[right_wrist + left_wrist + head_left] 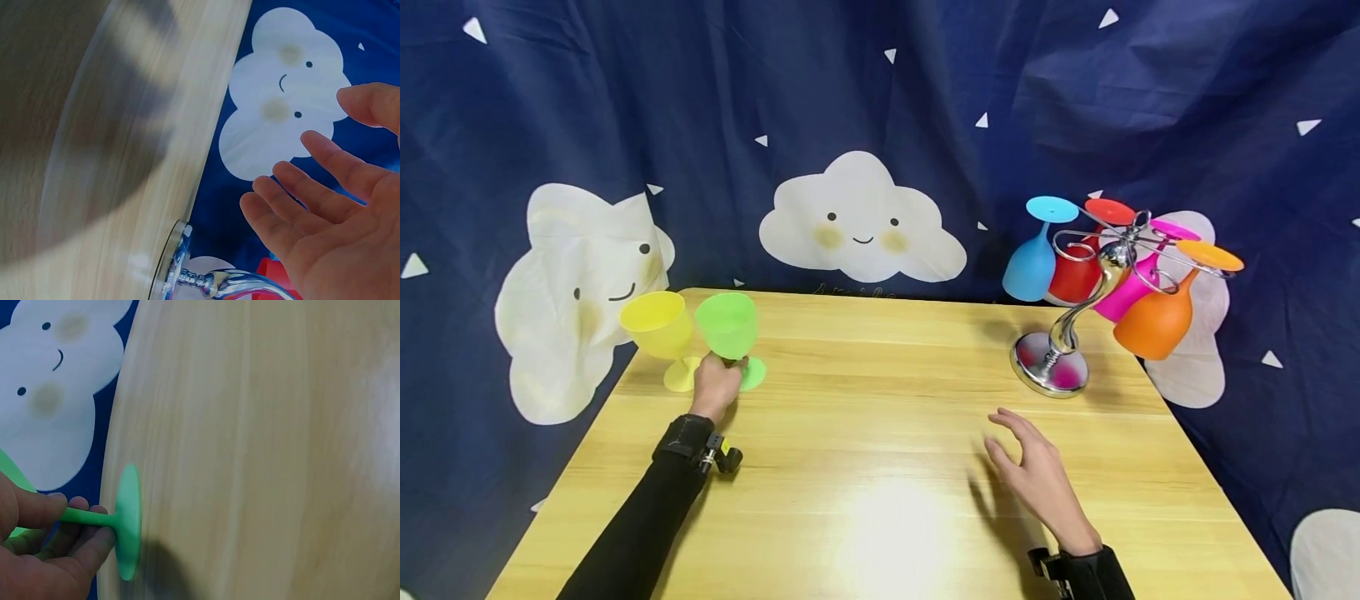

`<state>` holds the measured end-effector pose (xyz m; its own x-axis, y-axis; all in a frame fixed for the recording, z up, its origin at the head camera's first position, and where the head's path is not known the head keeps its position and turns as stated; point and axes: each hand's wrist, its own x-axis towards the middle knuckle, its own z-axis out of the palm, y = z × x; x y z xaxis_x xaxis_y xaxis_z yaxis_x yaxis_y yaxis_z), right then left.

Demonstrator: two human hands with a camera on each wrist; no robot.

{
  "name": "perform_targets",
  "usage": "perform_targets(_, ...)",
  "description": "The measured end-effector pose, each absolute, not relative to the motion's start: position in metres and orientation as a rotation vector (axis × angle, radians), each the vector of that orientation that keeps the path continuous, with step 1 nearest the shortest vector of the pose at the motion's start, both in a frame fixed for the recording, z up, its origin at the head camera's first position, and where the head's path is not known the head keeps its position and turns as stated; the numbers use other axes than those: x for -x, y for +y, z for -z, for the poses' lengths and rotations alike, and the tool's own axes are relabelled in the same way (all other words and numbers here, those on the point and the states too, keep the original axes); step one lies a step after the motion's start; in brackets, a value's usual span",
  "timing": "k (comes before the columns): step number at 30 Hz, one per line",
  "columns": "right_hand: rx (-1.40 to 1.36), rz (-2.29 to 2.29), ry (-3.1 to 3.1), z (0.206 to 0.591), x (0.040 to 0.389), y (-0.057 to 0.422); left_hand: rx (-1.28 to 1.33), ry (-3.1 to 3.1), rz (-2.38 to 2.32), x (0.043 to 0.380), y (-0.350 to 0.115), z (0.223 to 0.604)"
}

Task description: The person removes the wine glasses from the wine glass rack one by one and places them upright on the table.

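At the table's far left, my left hand (716,386) pinches the stem of a green plastic goblet (727,327) between thumb and fingers. Its bowl faces up; in the left wrist view the round foot (129,522) sticks out past the fingertips, and whether it touches the table I cannot tell. Just left of that hand a yellow goblet (657,325) stands upright. Over the right part of the table my right hand (1041,479) hovers with fingers spread and nothing in them. Beyond it stands a chrome goblet rack (1084,304).
Upside down on the rack's wire arms hang a blue goblet (1030,265), a red goblet (1071,273), a pink goblet (1126,296) and an orange goblet (1157,321). A navy curtain (700,100) with clouds hangs behind the wooden table (865,392).
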<state>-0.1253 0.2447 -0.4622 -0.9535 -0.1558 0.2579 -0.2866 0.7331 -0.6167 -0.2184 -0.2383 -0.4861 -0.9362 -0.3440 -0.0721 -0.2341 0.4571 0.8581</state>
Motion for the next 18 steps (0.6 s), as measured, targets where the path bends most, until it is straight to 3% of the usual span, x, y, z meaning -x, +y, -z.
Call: perform_targets(18,-0.326,-1.006,-2.744,0.463,0.123,0.246,-0.525,-2.544,1.601,0.228,-0.250,0.486)
